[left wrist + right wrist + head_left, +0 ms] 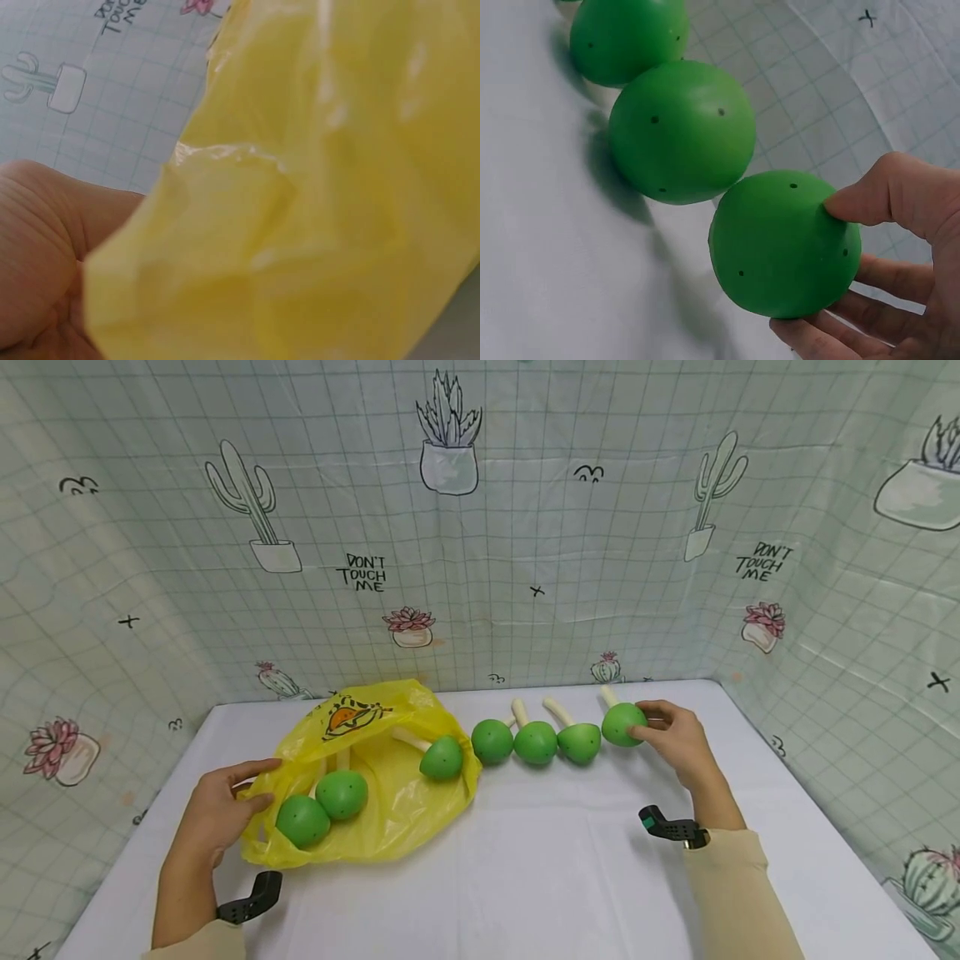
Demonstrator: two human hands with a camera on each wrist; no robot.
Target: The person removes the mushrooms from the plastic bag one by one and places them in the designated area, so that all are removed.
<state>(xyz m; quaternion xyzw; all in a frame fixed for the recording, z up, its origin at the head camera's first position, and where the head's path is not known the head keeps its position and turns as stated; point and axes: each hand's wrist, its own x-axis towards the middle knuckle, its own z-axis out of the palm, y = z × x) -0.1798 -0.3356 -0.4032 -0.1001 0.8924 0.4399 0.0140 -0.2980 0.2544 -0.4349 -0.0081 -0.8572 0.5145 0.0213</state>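
Green-capped mushroom (622, 725), farthest right of the yellow bag (390, 814), is gripped by the fingers of the right hand (677, 742); the left hand (215, 807) pinches the bag's left edge (three more mushrooms (341, 794) lie inside). Placing or picking seems the step; next calls for release or lift.

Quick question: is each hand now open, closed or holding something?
Left hand: holding the yellow bag at its edge.
Right hand: holding the rightmost green-capped piece.
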